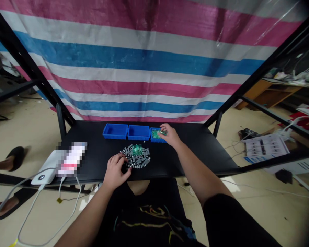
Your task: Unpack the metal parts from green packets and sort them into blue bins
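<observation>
My left hand [115, 170] rests at the left edge of a pile of small grey and silver cylindrical parts [144, 160], thumb apart from the bent fingers. Nothing shows in its grasp. On top of the pile lie several green pieces [137, 150], too small to name. My right hand [170, 135] reaches over the right blue bin [158, 140], its curved fingers and thumb apart. Below them, more green pieces [156, 133] lie in that bin. Whether a fingertip touches one of them I cannot tell.
The middle blue bin [139, 137] and left blue bin [115, 136] stand beside it on the black table [195, 157]. At the left lie a phone [72, 159] and a white power bank [47, 169] with cables. A striped sheet [144, 68] hangs behind; another person's foot [15, 157] shows at left.
</observation>
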A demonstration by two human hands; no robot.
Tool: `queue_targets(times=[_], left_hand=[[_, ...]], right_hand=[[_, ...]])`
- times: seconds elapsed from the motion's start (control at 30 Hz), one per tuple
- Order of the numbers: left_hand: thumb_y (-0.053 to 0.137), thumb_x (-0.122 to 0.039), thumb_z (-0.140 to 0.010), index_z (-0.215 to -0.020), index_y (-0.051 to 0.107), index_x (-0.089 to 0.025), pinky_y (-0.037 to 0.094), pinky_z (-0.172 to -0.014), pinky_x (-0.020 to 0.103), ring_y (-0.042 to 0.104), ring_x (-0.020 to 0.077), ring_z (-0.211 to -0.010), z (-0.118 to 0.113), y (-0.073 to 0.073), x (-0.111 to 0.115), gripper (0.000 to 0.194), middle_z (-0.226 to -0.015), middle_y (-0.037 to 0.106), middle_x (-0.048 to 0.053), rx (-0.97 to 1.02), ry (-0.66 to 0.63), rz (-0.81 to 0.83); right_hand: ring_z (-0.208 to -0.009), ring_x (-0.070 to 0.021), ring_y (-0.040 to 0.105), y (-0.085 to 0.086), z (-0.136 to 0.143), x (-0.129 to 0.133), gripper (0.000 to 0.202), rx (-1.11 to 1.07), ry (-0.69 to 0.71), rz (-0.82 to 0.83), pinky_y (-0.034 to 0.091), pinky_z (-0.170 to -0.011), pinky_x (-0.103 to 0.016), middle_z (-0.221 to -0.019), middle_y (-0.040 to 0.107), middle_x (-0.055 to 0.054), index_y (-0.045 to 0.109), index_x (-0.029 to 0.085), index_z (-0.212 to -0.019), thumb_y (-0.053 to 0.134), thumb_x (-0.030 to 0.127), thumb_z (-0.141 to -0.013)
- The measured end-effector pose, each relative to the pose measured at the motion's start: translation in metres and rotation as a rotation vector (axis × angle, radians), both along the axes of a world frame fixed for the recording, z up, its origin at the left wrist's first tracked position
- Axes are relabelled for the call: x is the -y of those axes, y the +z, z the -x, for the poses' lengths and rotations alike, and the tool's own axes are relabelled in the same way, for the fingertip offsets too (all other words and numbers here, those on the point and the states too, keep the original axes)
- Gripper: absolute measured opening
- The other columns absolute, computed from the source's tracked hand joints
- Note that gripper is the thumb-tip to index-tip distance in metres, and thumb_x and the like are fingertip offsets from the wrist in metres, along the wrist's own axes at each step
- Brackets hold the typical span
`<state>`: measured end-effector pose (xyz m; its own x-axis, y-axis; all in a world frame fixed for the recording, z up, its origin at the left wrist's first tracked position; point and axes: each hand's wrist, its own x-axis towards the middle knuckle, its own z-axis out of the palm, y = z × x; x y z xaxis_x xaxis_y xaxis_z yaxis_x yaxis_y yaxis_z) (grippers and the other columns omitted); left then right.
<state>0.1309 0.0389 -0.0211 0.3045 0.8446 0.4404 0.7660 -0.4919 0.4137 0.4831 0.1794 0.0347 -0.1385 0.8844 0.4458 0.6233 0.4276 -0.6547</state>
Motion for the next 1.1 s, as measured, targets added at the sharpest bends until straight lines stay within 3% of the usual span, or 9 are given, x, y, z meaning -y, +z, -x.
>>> queue_targets(times=[0.1, 0.23, 0.3, 0.43, 0.6, 0.7, 0.9, 1.1], left_hand=[[0.066, -0.036, -0.084, -0.109, 0.062, -0.026, 0.042, -0.109, 0.051, 0.055, 0.0317, -0.13, -0.001, 0.001, 0.0, 0.027, -0.129, 0.063, 0.011, 0.003, -0.001, 0.004], [0.066, -0.036, -0.085, -0.11, 0.061, -0.026, 0.042, -0.109, 0.051, 0.055, 0.0314, -0.13, -0.001, 0.001, 0.0, 0.027, -0.129, 0.062, 0.011, 0.004, 0.001, -0.001], [0.066, -0.036, -0.084, -0.11, 0.062, -0.026, 0.043, -0.109, 0.051, 0.055, 0.0315, -0.13, -0.001, 0.001, 0.0, 0.028, -0.129, 0.063, 0.011, 0.003, 0.003, -0.002], [0.066, -0.036, -0.084, -0.109, 0.062, -0.026, 0.043, -0.109, 0.051, 0.055, 0.032, -0.13, -0.001, 0.003, 0.0, 0.027, -0.128, 0.063, 0.011, -0.003, 0.006, 0.01], [0.066, -0.036, -0.084, -0.108, 0.063, -0.026, 0.042, -0.109, 0.051, 0.055, 0.0317, -0.13, -0.001, 0.003, 0.0, 0.026, -0.128, 0.063, 0.01, -0.006, 0.002, 0.022], [0.066, -0.036, -0.084, -0.108, 0.063, -0.026, 0.042, -0.109, 0.051, 0.055, 0.032, -0.129, -0.001, 0.002, 0.0, 0.026, -0.128, 0.063, 0.01, -0.007, 0.003, 0.02], [0.066, -0.038, -0.085, -0.107, 0.062, -0.026, 0.042, -0.109, 0.051, 0.055, 0.032, -0.129, -0.001, 0.002, 0.0, 0.026, -0.127, 0.063, 0.01, -0.008, -0.002, 0.026], [0.065, -0.036, -0.085, -0.107, 0.062, -0.026, 0.042, -0.11, 0.051, 0.055, 0.0316, -0.13, -0.001, 0.004, 0.001, 0.024, -0.128, 0.063, 0.01, -0.004, 0.001, 0.026]], right_hand=[[-0.086, -0.0216, 0.066, 0.0, -0.015, -0.012, 0.032, 0.147, 0.05, 0.034, 0.054, -0.083, -0.036, -0.094, 0.07, -0.004, 0.065, 0.023, -0.101, 0.079, 0.038, -0.076], [-0.106, -0.026, 0.063, -0.001, -0.014, -0.007, 0.012, 0.397, 0.116, -0.04, 0.048, -0.099, -0.044, -0.111, 0.071, -0.008, 0.072, 0.023, -0.088, 0.073, 0.035, -0.085], [-0.109, -0.0263, 0.062, -0.003, -0.008, 0.002, 0.012, 0.41, 0.073, -0.096, 0.047, -0.101, -0.045, -0.116, 0.069, -0.009, 0.075, 0.024, -0.094, 0.066, 0.031, -0.091], [-0.102, -0.0262, 0.062, -0.015, 0.002, 0.023, 0.02, 0.405, -0.02, -0.137, 0.049, -0.098, -0.045, -0.106, 0.07, -0.009, 0.077, 0.024, -0.098, 0.057, 0.029, -0.096], [-0.104, -0.0263, 0.062, -0.029, 0.005, 0.031, 0.024, 0.386, 0.023, -0.119, 0.051, -0.097, -0.044, -0.104, 0.071, -0.009, 0.076, 0.023, -0.102, 0.053, 0.03, -0.099], [-0.103, -0.0259, 0.062, -0.027, 0.005, 0.029, 0.023, 0.386, 0.024, -0.121, 0.051, -0.097, -0.044, -0.102, 0.071, -0.009, 0.075, 0.023, -0.099, 0.053, 0.03, -0.099], [-0.105, -0.0278, 0.061, -0.022, 0.008, 0.027, 0.024, 0.418, -0.012, -0.125, 0.05, -0.097, -0.045, -0.103, 0.071, -0.009, 0.074, 0.023, -0.11, 0.054, 0.03, -0.099], [-0.107, -0.0295, 0.06, -0.023, 0.016, 0.032, 0.021, 0.506, -0.098, -0.12, 0.045, -0.095, -0.047, -0.104, 0.07, -0.009, 0.076, 0.026, -0.101, 0.059, 0.037, -0.098]])
